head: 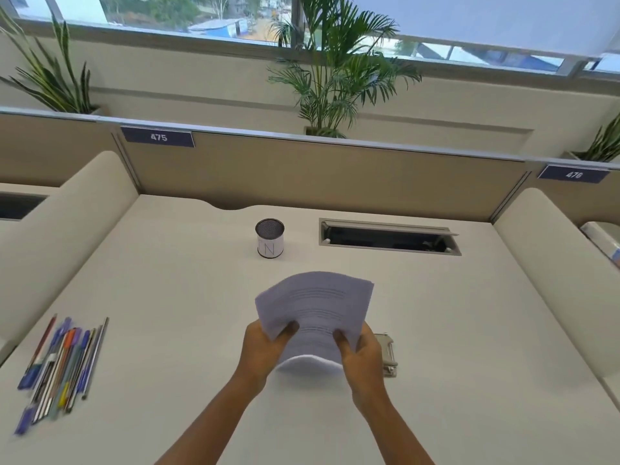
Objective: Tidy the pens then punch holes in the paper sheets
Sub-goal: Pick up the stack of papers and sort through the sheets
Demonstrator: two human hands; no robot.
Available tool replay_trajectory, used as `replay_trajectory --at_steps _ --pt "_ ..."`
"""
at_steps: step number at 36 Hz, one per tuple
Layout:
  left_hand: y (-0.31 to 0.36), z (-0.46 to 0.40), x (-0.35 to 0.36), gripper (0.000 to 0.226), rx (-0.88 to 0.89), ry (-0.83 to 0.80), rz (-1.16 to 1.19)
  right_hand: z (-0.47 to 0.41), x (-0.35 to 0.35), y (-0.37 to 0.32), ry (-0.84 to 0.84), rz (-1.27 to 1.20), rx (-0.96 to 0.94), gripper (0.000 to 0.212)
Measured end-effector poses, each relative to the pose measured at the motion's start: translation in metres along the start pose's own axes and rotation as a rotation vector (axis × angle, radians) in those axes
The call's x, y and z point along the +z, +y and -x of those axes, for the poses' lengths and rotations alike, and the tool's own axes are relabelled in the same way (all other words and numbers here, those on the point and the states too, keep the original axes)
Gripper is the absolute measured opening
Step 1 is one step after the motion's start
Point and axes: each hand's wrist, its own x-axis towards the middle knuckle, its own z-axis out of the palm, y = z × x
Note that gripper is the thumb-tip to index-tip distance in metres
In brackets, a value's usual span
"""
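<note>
**Paper stack in both hands, pens not yet in the cup**

We hold the stack of printed paper sheets [315, 310] above the middle of the desk [469, 313]. Our left hand [260, 352] grips its near left corner, thumb on top and fingers curled beneath. Our right hand [362, 352] grips the near right corner the same way. The near edge bows downward between the two hands, and the sheets fan a little at the far edge, so the stack is not squared.

The hole punch [387, 355] lies on the desk just beside our right hand, partly hidden behind it. We cannot tell which way its slot faces.

The pens [58, 367] lie in a loose, roughly parallel bunch near the left edge of the desk, well apart from the mesh pen cup [269, 238], which stands toward the back and looks empty from here.

We judge that the pen step is not done, since none stand in the cup, yet the hands are already on the paper. If we go by the task's order, the next move is to set the stack down and gather the pens into the cup. If we go on with the paper, the sheets first need their edges knocked level before one edge can slide into the punch.
</note>
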Motion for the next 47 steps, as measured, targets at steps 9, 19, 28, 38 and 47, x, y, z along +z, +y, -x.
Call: replay_trajectory --at_steps 9,19,28,38,47 --pt "-0.021 -0.003 0.003 0.004 -0.043 0.017 -0.049 -0.008 -0.004 0.023 -0.062 0.11 0.058 0.022" --pt "0.002 -0.009 -0.007 0.018 -0.126 0.101 0.169 -0.037 -0.054 0.017 -0.283 -0.117 0.205 0.042" --pt "-0.001 0.008 0.011 0.043 -0.193 0.095 0.501 -0.014 -0.022 0.019 -0.406 -0.468 0.447 0.066" --pt "-0.017 0.015 -0.001 0.047 -0.245 0.131 0.613 -0.016 -0.019 0.013 -0.247 -0.186 0.388 0.038" --pt "0.011 -0.027 -0.08 0.039 -0.078 -0.003 0.188 -0.049 -0.048 -0.023 -0.153 0.071 0.15 0.022"
